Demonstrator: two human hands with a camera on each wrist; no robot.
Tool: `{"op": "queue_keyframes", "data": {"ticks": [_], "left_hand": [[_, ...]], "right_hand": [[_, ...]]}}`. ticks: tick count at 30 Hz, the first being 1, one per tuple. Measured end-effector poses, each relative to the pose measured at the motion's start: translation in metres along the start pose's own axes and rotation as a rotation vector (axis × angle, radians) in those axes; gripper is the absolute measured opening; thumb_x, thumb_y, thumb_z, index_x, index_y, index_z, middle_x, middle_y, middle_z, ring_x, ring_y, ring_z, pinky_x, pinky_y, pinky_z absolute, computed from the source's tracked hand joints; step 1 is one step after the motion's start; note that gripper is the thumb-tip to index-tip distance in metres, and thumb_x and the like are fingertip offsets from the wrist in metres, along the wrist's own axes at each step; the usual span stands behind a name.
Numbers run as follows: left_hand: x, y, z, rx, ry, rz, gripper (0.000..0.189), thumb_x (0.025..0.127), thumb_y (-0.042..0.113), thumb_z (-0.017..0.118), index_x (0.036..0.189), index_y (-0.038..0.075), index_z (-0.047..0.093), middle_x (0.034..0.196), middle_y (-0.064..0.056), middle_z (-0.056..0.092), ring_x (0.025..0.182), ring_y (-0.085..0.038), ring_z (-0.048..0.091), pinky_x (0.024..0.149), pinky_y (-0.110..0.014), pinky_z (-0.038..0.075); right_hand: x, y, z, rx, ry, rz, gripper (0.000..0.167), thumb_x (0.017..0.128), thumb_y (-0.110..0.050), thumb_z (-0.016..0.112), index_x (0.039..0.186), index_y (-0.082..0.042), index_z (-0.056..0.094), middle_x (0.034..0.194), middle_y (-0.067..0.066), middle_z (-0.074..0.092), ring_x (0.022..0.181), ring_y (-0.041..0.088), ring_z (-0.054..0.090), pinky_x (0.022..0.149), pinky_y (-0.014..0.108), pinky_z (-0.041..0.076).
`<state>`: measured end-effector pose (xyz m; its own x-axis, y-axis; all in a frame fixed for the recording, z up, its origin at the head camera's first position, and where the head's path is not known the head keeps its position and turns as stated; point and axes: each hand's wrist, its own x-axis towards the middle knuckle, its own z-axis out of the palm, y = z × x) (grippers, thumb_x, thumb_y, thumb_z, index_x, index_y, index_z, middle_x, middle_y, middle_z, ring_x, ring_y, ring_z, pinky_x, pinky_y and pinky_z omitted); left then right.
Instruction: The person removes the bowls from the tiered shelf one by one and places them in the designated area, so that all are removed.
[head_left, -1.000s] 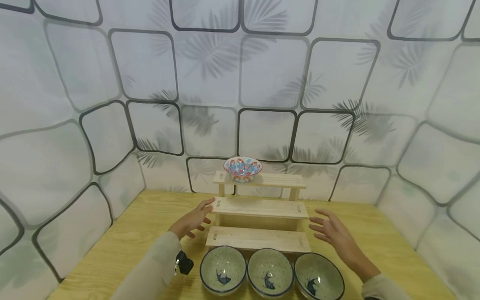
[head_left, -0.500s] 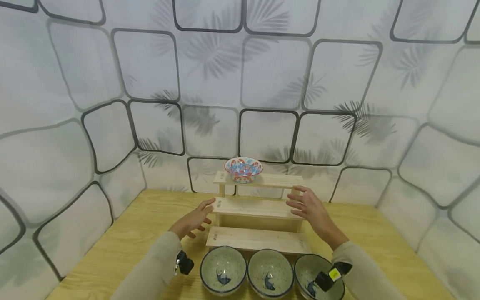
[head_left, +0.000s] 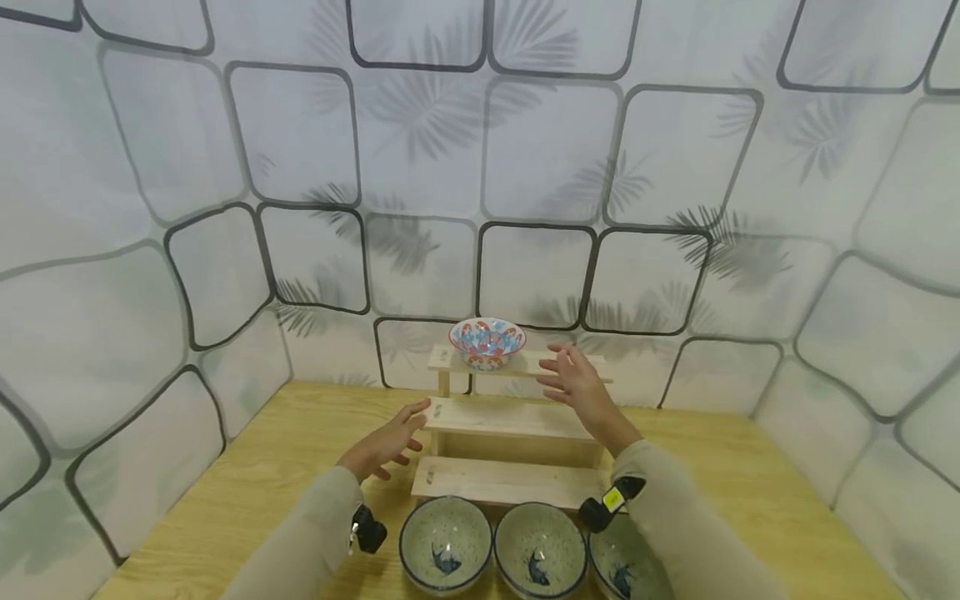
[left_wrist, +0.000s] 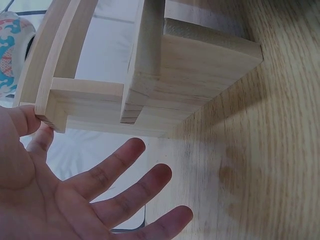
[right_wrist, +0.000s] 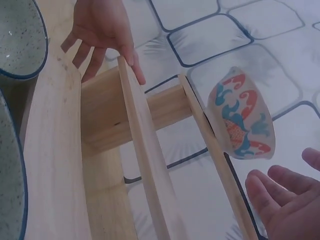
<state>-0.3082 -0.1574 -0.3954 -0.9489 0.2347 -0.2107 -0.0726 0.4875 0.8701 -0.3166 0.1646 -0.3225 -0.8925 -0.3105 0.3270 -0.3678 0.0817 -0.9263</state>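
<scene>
A small bowl [head_left: 487, 342] with a red and blue pattern stands at the left of the top board of a three-tier wooden shelf [head_left: 510, 418]. My right hand [head_left: 581, 390] is over the shelf's right part, to the right of the bowl and apart from it. Its fingers are spread, with nothing held, and in the right wrist view the fingertips [right_wrist: 257, 180] point at the bowl. My left hand [head_left: 384, 443] touches the left end of the middle board with thumb and forefinger. The other fingers [left_wrist: 150, 180] extend loosely beside the shelf.
Three speckled bowls with blue fish, the left one [head_left: 446, 543], the middle one [head_left: 540, 550] and the right one [head_left: 626, 558], stand in a row before the shelf. Below lies a wood-grain table [head_left: 247, 508]; a patterned cloth wall [head_left: 420, 275] rises behind.
My right hand has moved left and forward, from beside the shelf's right end to over the shelf near the patterned bowl. My left hand has stayed at the middle board's end.
</scene>
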Motion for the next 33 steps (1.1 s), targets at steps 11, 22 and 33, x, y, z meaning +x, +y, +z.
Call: {"op": "queue_keyframes", "data": {"ticks": [11, 22, 33], "left_hand": [[0.003, -0.003, -0.001, 0.011, 0.005, 0.004, 0.057, 0.101, 0.056, 0.034, 0.154, 0.037, 0.022, 0.128, -0.02, 0.055, 0.11, -0.05, 0.054, 0.076, -0.069, 0.042], [0.004, -0.003, 0.0, 0.008, 0.006, 0.004, 0.057, 0.101, 0.056, 0.034, 0.154, 0.038, 0.022, 0.128, -0.02, 0.055, 0.111, -0.051, 0.053, 0.077, -0.07, 0.041], [0.008, -0.007, -0.001, 0.002, -0.002, 0.004, 0.059, 0.1, 0.06, 0.034, 0.154, 0.039, 0.021, 0.129, -0.019, 0.055, 0.112, -0.05, 0.053, 0.076, -0.069, 0.041]], "right_hand": [[0.027, -0.001, 0.042, -0.364, 0.213, 0.103, 0.068, 0.092, -0.041, 0.066, 0.146, -0.016, 0.036, 0.149, 0.021, 0.033, 0.123, 0.037, 0.052, 0.09, 0.05, 0.048], [0.035, 0.0, 0.059, -0.445, 0.2, 0.037, 0.041, 0.088, -0.032, 0.074, 0.113, -0.011, 0.049, 0.14, 0.014, 0.047, 0.123, 0.039, 0.051, 0.093, 0.05, 0.046], [0.026, -0.001, 0.056, -0.343, 0.283, -0.019, 0.042, 0.08, -0.017, 0.083, 0.093, -0.003, 0.045, 0.111, 0.015, 0.058, 0.11, 0.033, 0.062, 0.074, 0.032, 0.055]]}}
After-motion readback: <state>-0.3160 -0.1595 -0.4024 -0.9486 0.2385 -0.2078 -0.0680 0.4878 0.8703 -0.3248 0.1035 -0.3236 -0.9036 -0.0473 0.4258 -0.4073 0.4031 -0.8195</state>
